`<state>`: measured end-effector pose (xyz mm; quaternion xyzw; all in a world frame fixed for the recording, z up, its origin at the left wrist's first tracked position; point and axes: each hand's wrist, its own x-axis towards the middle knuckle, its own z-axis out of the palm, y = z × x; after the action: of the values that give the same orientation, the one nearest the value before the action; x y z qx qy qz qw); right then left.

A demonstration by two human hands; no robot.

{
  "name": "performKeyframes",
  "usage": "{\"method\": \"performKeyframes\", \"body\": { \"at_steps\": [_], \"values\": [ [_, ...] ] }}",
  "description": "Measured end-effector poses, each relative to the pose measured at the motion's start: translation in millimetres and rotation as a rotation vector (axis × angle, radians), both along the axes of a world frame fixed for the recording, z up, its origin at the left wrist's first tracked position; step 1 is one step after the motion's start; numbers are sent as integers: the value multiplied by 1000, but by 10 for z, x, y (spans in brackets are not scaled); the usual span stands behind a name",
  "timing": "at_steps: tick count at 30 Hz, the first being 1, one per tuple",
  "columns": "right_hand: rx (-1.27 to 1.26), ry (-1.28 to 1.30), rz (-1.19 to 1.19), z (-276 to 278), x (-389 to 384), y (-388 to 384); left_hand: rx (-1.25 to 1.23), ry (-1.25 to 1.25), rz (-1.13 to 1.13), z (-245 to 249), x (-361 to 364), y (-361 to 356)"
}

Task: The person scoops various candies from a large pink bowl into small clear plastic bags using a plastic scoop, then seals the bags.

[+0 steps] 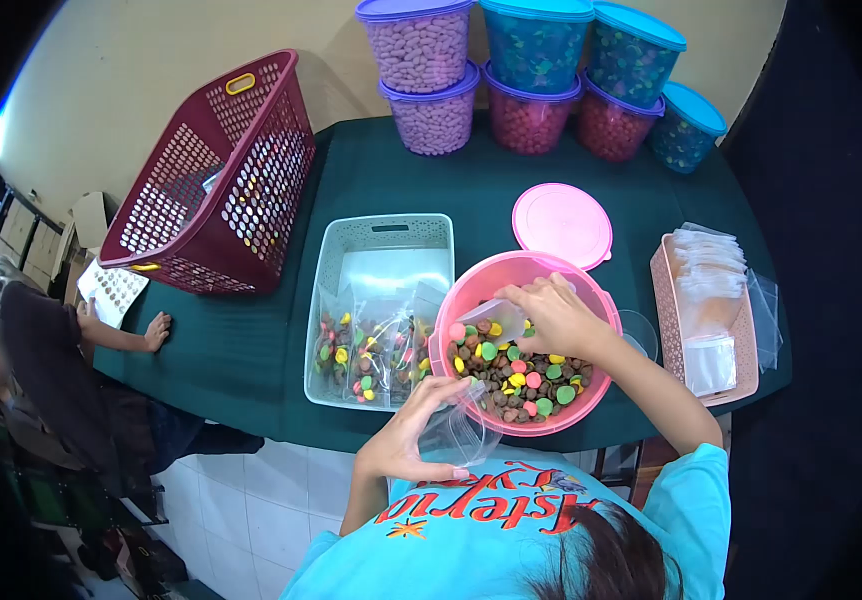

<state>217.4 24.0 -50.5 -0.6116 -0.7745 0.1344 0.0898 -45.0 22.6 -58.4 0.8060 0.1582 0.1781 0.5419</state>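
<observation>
Table (251,340) in green cloth. Red basket (216,175) tipped at its far left corner, jars (531,70) stacked along the far edge, likely kept out of the way. Grey tray (331,300) of filled packs (371,355) mid-table, just beside the pink bowl (471,290) at the front edge, probably for short reach. Left hand (406,435) pinched a clear bag (461,425), mouth open, at the bowl's rim. Right hand (556,315) closed round a scoop (496,318), dipped in the bowl's sweets (521,375).

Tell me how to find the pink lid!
Look at the dark green table. Near its middle stands a pink bowl of colourful sweets. The pink lid lies flat just behind it; every other lid sits on a tub.
</observation>
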Motion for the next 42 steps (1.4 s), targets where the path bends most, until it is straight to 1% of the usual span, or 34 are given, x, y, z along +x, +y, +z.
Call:
{"method": "performKeyframes", "body": {
  "at_steps": [2, 3, 5, 6, 8, 11, 13, 16, 17, 19, 20, 21, 23, 24, 26, 27, 29, 30, 32, 35, 38, 39, 42],
  "values": [
    [-20, 81, 96, 51, -19, -21, -10, -5, 8, -17, -4, -14],
    [-20, 81, 100, 38, -35, -41, 5, -26, 24, -19, -1, -21],
    [89, 30, 158, 4, -73, -92, 22, -47, 42, -10, 3, -46],
    [91, 31, 160, 18, -72, -108, 11, -61, 67, -4, 5, -65],
    [-49, 145, 188, 57, -46, -156, 22, -104, 106, -1, 12, -103],
    [-38, 197, 210, 33, -36, -254, 15, -131, 146, -21, 12, -157],
    [-68, 189, 206, 56, -23, -343, 20, -126, 168, -42, 25, -190],
    [-117, 229, 161, 47, 10, -440, 9, -102, 268, -144, 39, -224],
    [-120, 233, 157, 56, 26, -462, 5, -99, 264, -164, 44, -234],
    [-119, 289, 189, 71, 65, -502, -41, -149, 294, -189, 54, -248],
    [-60, 313, 189, 7, 95, -527, -43, -146, 290, -195, 53, -249],
    [-63, 317, 185, 4, 124, -537, -45, -153, 292, -200, 48, -248],
    [-183, 292, 232, 30, 180, -516, -46, -159, 292, -198, 48, -244],
    [-184, 294, 230, 42, 192, -502, -50, -163, 296, -191, 50, -240],
    [-403, 324, 181, 60, 206, -480, -54, -167, 299, -174, 53, -236],
    [-402, 324, 180, 54, 200, -469, -58, -176, 306, -166, 53, -232],
    [-507, 390, 140, 11, 174, -441, -59, -186, 314, -160, 48, -214],
    [-503, 390, 141, -37, 178, -436, -52, -177, 330, -157, 45, -201],
    [-393, 451, 162, -123, 198, -425, -41, -170, 345, -136, 49, -186],
    [-390, 480, 181, -71, 255, -333, -51, -174, 397, -70, 62, -162],
    [-344, 502, 197, -10, 370, -252, 84, -191, 429, -16, 67, -111],
    [-338, 494, 202, 51, 392, -234, 91, -198, 433, 28, 80, -100],
    [-245, 555, 185, 314, 439, -229, 192, -58, 451, 120, 125, -76]
  ]
}}
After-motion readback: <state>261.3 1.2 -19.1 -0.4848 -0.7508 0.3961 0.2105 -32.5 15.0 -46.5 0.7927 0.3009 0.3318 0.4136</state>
